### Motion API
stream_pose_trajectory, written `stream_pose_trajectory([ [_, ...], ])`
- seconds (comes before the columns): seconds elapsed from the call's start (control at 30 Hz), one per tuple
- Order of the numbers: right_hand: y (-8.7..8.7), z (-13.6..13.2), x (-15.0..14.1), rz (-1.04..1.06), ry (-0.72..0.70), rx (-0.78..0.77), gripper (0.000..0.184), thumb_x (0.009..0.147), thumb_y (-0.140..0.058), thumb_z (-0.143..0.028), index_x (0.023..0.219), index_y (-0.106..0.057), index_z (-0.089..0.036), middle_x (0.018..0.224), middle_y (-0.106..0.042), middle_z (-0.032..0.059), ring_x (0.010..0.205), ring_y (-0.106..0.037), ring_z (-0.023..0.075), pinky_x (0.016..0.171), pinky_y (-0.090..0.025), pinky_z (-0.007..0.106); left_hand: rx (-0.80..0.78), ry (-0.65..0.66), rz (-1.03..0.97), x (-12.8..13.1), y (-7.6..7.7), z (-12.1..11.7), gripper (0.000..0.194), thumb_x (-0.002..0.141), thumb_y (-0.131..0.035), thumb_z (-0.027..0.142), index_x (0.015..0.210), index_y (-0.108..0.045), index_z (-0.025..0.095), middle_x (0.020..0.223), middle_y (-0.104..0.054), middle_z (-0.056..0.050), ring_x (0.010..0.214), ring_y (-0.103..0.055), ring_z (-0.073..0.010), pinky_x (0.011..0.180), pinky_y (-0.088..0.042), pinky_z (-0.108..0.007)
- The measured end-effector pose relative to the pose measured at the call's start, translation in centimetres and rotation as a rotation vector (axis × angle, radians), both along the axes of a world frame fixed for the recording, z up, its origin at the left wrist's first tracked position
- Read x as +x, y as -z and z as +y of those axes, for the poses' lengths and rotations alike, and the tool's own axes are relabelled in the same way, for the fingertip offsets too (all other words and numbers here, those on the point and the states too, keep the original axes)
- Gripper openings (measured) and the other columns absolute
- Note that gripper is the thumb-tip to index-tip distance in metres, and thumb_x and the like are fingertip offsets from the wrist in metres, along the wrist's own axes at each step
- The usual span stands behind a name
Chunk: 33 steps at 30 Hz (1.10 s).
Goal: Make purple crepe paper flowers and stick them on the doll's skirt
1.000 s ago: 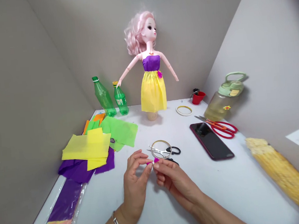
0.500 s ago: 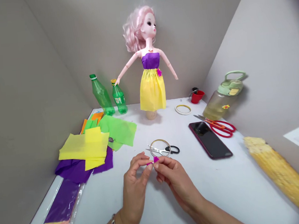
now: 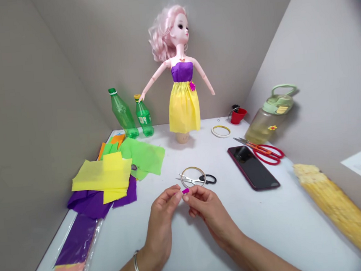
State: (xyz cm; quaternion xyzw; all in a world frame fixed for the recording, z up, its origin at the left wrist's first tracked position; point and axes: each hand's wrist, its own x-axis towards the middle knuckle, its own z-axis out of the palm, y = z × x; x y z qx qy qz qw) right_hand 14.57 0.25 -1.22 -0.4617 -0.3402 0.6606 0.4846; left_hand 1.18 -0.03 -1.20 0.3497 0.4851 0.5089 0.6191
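Note:
Both of my hands meet over the middle of the table. A small magenta scrap point(image 3: 186, 191), perhaps cloth or paper, shows between their fingertips. My left hand point(image 3: 162, 215) pinches its left end with thumb and forefinger. On its other side, my right hand point(image 3: 208, 209) grips it the same way, the remaining fingers curled under. Just beyond the fingertips lie small black-handled scissors point(image 3: 209, 179) with a thin ring point(image 3: 192, 167) over them. A pink-haired doll point(image 3: 182, 105) in a purple top and yellow skirt stands behind, a magenta flower point(image 3: 192, 86) at its waist.
Yellow cloth point(image 3: 92, 177), green cloth point(image 3: 149, 155) and purple cloth point(image 3: 88, 204) lie at left, near a plastic packet point(image 3: 74, 241). Two green bottles point(image 3: 123, 115) stand behind. Rightward are a phone point(image 3: 253, 167), red-handled scissors point(image 3: 269, 154), a water bottle point(image 3: 263, 122) and a yellow textured block point(image 3: 338, 210).
The fingertips have come closer together around the magenta scrap, which now shows as one small flat piece. My left hand has tipped slightly. The things on the table stay put.

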Motion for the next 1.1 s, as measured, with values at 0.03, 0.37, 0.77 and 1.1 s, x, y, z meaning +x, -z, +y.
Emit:
stream_pose_trajectory([
  [0.03,0.1,0.1,0.0,0.007,-0.001,-0.011,0.027,0.07,-0.081,-0.036,0.073,-0.062,-0.016,0.066,-0.054,-0.0041,0.052,-0.043,0.0071,0.055,-0.036,0.023,-0.011,0.009,-0.063,0.0,-0.1,0.1,0.022,0.08,-0.071,0.038,0.087,-0.068,0.017,0.103,-0.066,-0.006,0.103,-0.059,-0.0207,0.097,-0.042,-0.034],
  [0.37,-1.7,-0.1,-0.1,-0.101,-0.027,0.116,0.029,0.071,-0.079,-0.041,0.085,-0.068,-0.019,0.076,-0.061,-0.0012,0.057,-0.047,0.0102,0.057,-0.041,0.025,0.042,0.128,-0.094,-0.1,-0.8,0.1,0.021,0.086,-0.063,0.037,0.089,-0.067,0.017,0.09,-0.067,-0.005,0.089,-0.06,-0.019,0.086,-0.045,-0.031],
  [0.77,-1.4,-0.1,0.4,-0.314,-0.036,0.134,0.018,0.078,-0.066,-0.034,0.072,-0.062,-0.018,0.06,-0.053,-0.0034,0.055,-0.045,0.0115,0.055,-0.036,0.026,0.166,0.141,0.284,-0.8,-0.7,0.6,0.018,0.081,-0.066,0.035,0.071,-0.066,0.02,0.119,-0.066,-0.008,0.112,-0.06,-0.0274,0.103,-0.038,-0.041],
  [1.1,-0.8,0.4,1.1,0.212,-0.115,-0.124,0.022,0.078,-0.073,-0.035,0.073,-0.065,-0.015,0.059,-0.05,-0.004,0.051,-0.04,0.0066,0.051,-0.04,0.018,0.415,0.224,0.488,-2.1,-0.6,1.3,0.034,0.08,-0.07,0.027,0.114,-0.062,0.026,0.12,-0.066,-0.006,0.119,-0.057,-0.0238,0.106,-0.039,-0.041],
])
